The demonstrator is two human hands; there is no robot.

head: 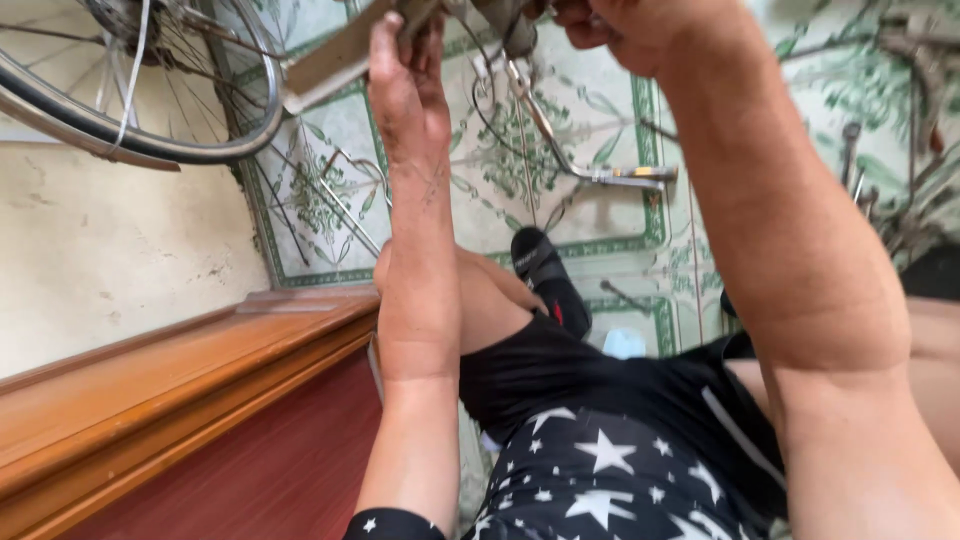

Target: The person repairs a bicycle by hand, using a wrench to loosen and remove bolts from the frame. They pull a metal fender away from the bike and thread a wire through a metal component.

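Both hands up on bike parts at frame top, work looks mid-way, nothing set down yet.

Bike wheel [130, 80] sits well left of the fingers, rim and spokes in view, untouched. Left hand [408, 85] has fingers curled together around a flat tan bar [335, 60], which runs out to the left of them. Right hand [625, 25] is cut off by the frame edge; can't tell if its fingers are clamped or loose. Between the two hands hangs a thin metal rod [560, 150], dropping below the fingers to the tiled floor [500, 190]. Judging by that, pieces are held, not fitted.
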